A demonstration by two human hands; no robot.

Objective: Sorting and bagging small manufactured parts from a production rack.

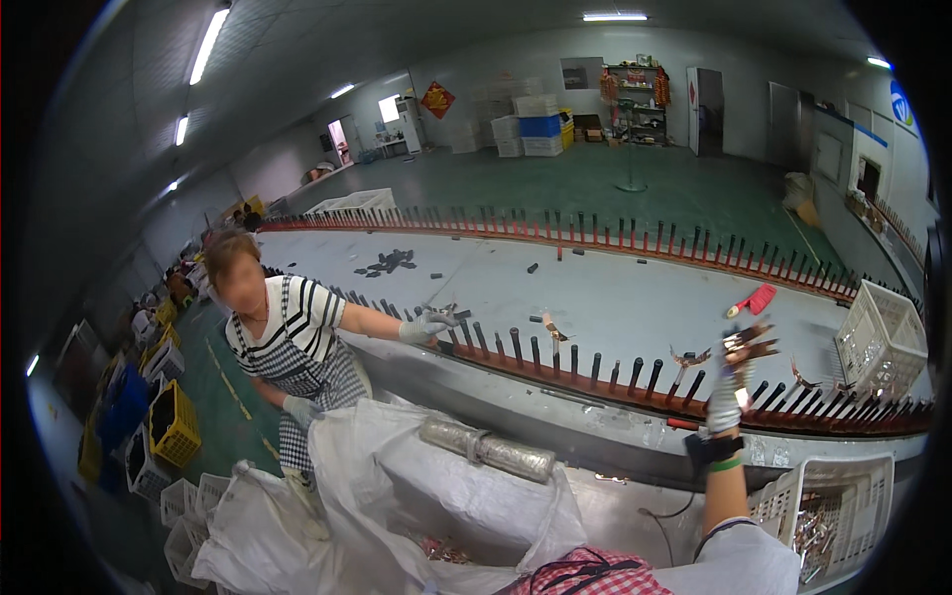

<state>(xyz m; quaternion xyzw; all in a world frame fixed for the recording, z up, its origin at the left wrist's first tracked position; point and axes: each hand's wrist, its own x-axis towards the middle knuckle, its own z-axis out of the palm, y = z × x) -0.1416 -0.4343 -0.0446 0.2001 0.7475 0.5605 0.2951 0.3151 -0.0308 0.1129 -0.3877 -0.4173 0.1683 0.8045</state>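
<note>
- right hand (736,375): raised over the near edge of the long grey table (615,297), a dark band and a green band at the wrist; motion blur and bright glints hide the fingers, so whether the grip is open or closed cannot be told.
- coppery pieces (751,344): at the fingertips of this hand, their outlines merging with it; held or merely behind cannot be settled.
- left hand: outside the view; its grip cannot be told.
- forked copper-coloured piece (686,361): at the near row of dark-tipped upright rods (595,369), just left of the right hand; another (555,329) stands farther left, and its lower end is hard to make out.
- co-worker (288,327): at the left; one gloved hand (428,325) reaches to the row, beside small dark pieces too unclear to identify.
- white sack (347,476): at the lower left, its folds partly covering coppery scraps (443,551).
- white crate (783,516): at the lower right, containing copper-coloured pieces, individual shapes indistinct.
- checked red apron (605,573): cut off by the lower edge.
- blue-and-white round sign (900,103): on the right wall, cropped by the dark fisheye rim; its emblem shows no legible lettering.
- red diamond-shaped hanging (436,99): on the far wall, with a gold motif.
</note>
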